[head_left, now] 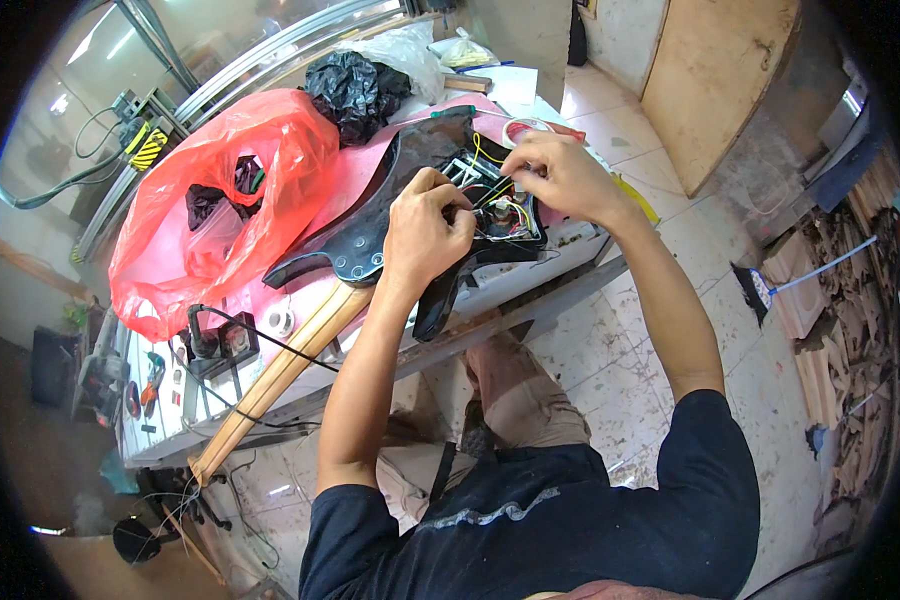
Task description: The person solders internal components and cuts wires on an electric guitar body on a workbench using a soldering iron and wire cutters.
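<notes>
A black electric guitar [410,165] lies back side up on the table, its pale wooden neck [280,380] reaching toward the lower left. Loose coloured wires [510,215] and parts show in an open cavity of its body. Over the guitar's body, just left of the cavity, my left hand [425,232] is closed with curled fingers; anything in its grip is hidden. Above the cavity's far right side, my right hand [560,175] has its thumb and fingers pinched together near the wires. What that pinch holds is too small to make out.
A red plastic bag [150,235] and a black plastic bag [355,95] sit left of and behind the guitar. A dark cable [270,340] crosses the neck. A solder roll [280,320] and pliers [152,380] lie on the table [175,440]. A broom [760,290] is at right.
</notes>
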A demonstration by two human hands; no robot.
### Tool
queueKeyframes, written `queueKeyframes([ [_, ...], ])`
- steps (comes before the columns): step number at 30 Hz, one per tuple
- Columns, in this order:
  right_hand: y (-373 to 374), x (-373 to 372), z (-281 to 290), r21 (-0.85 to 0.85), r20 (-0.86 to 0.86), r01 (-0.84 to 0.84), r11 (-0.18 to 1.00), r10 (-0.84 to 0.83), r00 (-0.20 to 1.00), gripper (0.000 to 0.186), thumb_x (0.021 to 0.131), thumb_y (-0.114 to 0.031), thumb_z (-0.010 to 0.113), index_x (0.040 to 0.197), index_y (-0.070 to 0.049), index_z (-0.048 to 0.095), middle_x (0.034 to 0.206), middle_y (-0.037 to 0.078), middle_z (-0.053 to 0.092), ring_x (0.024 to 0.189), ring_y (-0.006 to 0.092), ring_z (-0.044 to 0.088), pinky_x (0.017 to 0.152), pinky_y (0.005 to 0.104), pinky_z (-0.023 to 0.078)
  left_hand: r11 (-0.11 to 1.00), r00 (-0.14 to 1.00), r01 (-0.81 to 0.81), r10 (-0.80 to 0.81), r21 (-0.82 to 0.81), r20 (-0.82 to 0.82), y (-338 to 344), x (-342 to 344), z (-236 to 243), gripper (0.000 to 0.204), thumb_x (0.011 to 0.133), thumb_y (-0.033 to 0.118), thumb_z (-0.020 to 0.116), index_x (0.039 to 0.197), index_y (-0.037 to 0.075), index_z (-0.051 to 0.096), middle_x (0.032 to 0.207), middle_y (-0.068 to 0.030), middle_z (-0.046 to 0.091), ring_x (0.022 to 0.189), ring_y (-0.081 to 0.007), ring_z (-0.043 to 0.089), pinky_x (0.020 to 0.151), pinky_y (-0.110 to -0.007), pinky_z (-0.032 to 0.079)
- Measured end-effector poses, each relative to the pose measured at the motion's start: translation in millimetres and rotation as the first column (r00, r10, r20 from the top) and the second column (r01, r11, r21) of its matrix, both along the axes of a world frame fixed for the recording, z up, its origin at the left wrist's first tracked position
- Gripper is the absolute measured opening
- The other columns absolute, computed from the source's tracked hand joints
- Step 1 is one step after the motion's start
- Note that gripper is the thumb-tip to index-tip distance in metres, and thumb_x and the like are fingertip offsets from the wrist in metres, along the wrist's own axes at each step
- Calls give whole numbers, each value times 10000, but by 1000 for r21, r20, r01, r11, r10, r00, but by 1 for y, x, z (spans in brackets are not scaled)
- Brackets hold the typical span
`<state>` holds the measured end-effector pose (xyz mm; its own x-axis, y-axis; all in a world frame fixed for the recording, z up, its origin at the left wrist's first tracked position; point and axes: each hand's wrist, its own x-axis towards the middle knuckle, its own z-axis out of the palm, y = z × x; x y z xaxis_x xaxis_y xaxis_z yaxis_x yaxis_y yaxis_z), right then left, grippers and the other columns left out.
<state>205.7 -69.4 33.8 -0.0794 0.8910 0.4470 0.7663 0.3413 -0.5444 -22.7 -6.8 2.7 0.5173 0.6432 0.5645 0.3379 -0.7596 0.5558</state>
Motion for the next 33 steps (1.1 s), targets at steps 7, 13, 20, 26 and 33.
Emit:
queueKeyframes([
  [7, 8, -1, -14, 50, 273, -94, 994, 77, 959, 97, 833, -71, 665, 917, -24, 679, 942, 124, 623, 966, 325, 627, 851, 420, 491, 1000, 1000, 12, -12, 22, -9, -1, 3, 0, 167, 738, 94, 635, 802, 9, 765, 909, -146, 670, 830, -295, 674, 778, -381, 539],
  [13, 16, 4, -18, 73, 363, -120, 990, 86, 928, 79, 848, -76, 641, 868, -7, 606, 917, 142, 610, 931, 340, 623, 811, 434, 493, 1000, 1000, 9, -9, 29, -13, 0, 3, 0, 167, 737, 84, 631, 801, 7, 764, 906, -146, 671, 818, -291, 674, 766, -375, 540],
  [20, 1, 16, -13, 12, 159, -165, 986, 161, 974, 119, 849, -107, 654, 862, -6, 593, 897, 142, 617, 885, 337, 631, 800, 431, 496, 1000, 1000, 2, -2, 22, -23, -1, 3, 1, 166, 737, 89, 633, 800, 6, 761, 903, -140, 670, 812, -284, 674, 763, -370, 538],
  [26, -4, 15, -11, 40, 157, -164, 986, 156, 975, 93, 858, -86, 644, 868, -5, 601, 893, 142, 615, 883, 334, 632, 798, 427, 496, 999, 999, 36, -35, 12, -37, -1, 3, 1, 180, 754, 96, 641, 846, 11, 770, 939, -131, 664, 846, -279, 676, 781, -369, 540],
  [33, -3, 19, -16, 74, 161, -183, 980, 170, 972, 83, 861, -82, 658, 902, -14, 633, 891, 104, 598, 848, 286, 613, 775, 386, 494, 982, 990, 136, -130, 131, -52, -4, 8, 6, 227, 766, 137, 757, 976, 52, 775, 1110, -147, 609, 1071, -323, 594, 924, -421, 510],
])
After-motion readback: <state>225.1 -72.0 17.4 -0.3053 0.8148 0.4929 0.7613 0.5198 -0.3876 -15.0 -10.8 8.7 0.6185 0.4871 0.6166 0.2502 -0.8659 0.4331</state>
